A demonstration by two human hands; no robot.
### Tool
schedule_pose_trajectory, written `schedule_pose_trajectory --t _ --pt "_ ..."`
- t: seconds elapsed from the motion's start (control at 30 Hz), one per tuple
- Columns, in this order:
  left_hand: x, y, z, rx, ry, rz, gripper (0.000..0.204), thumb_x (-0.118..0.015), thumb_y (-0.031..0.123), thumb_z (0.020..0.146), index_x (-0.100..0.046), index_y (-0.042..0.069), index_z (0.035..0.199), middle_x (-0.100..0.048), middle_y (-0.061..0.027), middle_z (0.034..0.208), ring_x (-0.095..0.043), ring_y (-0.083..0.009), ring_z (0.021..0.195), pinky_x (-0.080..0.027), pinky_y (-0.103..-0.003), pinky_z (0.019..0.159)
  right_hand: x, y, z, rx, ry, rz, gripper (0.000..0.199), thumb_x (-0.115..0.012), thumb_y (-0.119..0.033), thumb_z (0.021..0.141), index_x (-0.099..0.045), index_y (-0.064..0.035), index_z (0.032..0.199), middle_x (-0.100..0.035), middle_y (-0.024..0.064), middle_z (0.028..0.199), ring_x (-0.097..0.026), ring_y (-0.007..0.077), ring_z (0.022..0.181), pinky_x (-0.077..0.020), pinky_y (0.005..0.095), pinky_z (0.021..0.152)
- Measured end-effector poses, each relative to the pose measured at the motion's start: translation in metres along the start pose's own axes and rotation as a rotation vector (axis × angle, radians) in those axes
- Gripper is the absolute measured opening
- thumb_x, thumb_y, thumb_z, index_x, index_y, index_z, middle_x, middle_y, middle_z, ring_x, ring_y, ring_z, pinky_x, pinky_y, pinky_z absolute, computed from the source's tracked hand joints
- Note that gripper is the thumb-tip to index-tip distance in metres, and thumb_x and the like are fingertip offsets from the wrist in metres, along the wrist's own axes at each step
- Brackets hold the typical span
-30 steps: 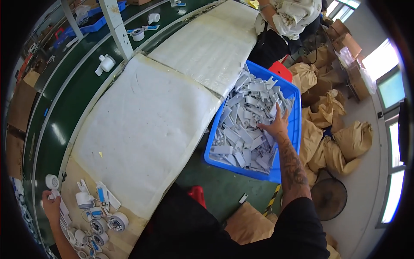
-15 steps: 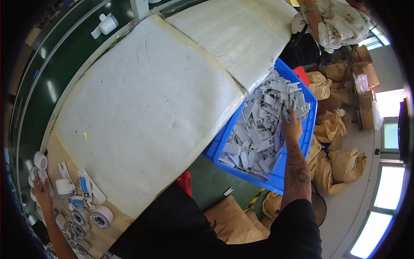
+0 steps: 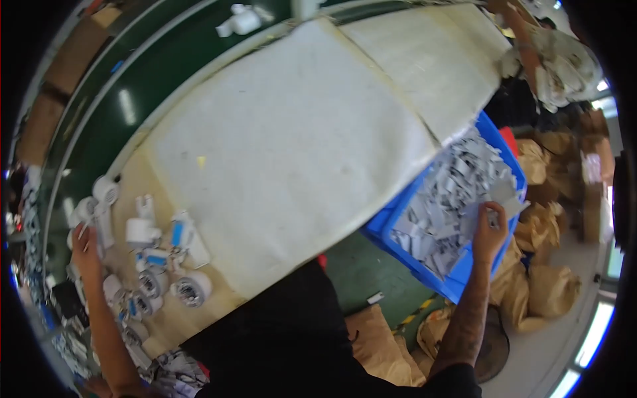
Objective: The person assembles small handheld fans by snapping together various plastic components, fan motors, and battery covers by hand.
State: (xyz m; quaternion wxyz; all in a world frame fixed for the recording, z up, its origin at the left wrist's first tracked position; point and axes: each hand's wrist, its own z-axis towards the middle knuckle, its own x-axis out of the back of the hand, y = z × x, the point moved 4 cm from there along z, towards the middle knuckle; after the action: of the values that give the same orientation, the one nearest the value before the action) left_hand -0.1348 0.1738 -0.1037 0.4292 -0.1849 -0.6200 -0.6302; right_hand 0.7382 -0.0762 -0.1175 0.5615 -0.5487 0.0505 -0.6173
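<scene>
Piece of grey plastic (image 3: 507, 194), flat and thin, is over the right part of the smooth blue bin (image 3: 415, 264), clamped in the fingers of the right hand (image 3: 490, 231). Its long axis seems to point toward the bin's right rim, but blur hides the outline. Left hand (image 3: 86, 255) is at white, round-headed parts (image 3: 106, 191); whether its fingers grip, I cannot tell.

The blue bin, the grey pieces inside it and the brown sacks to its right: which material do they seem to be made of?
Blue bin: probably plastic, smooth, evenly coloured.
Grey pieces: likely moulded plastic, matte, with repeated flat shapes; blur leaves this open.
Brown sacks: perhaps paper, dull, with crumpled folds.
</scene>
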Motion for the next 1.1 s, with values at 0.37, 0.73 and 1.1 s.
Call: schedule_pose_trajectory --t 0.37,0.73,1.1 --pt "-0.016 0.216 -0.077 -0.352 0.034 -0.319 0.034 -0.068 0.007 0.09 -0.057 0.0 0.122 -0.067 -0.0124 0.117 -0.062 -0.0184 0.11 -0.045 -0.031 0.099 -0.277 -0.385 -0.116 0.128 -1.072 1.033 0.008 -0.071 -0.003 0.083 -0.068 -0.0044 0.089 -0.064 0.0025 0.079 -0.058 0.0102 0.074 -0.0489 0.027 0.067" --pt "-0.033 0.159 -0.122 -0.161 -0.21 -0.383 0.022 -0.065 0.009 0.093 -0.063 0.003 0.114 -0.07 -0.0064 0.089 -0.065 -0.0107 0.079 -0.051 -0.025 0.07 -0.266 -0.394 -0.124 0.232 -1.704 0.377 0.091 -0.079 -0.037 0.083 -0.027 -0.0231 0.156 -0.048 0.0169 0.145 -0.062 0.0267 0.11 -0.0586 0.0332 0.071" --pt "0.045 0.08 -0.167 0.013 0.206 -0.189 0.033 -0.058 0.025 0.096 -0.057 0.003 0.072 -0.047 -0.005 0.063 -0.039 -0.0179 0.057 -0.033 -0.038 0.056 -0.005 0.062 0.05 -0.2 -0.155 -0.075 0.06 -0.079 -0.018 0.075 -0.056 -0.0096 0.13 -0.066 0.0174 0.113 -0.065 0.0284 0.103 -0.0528 0.0388 0.085"
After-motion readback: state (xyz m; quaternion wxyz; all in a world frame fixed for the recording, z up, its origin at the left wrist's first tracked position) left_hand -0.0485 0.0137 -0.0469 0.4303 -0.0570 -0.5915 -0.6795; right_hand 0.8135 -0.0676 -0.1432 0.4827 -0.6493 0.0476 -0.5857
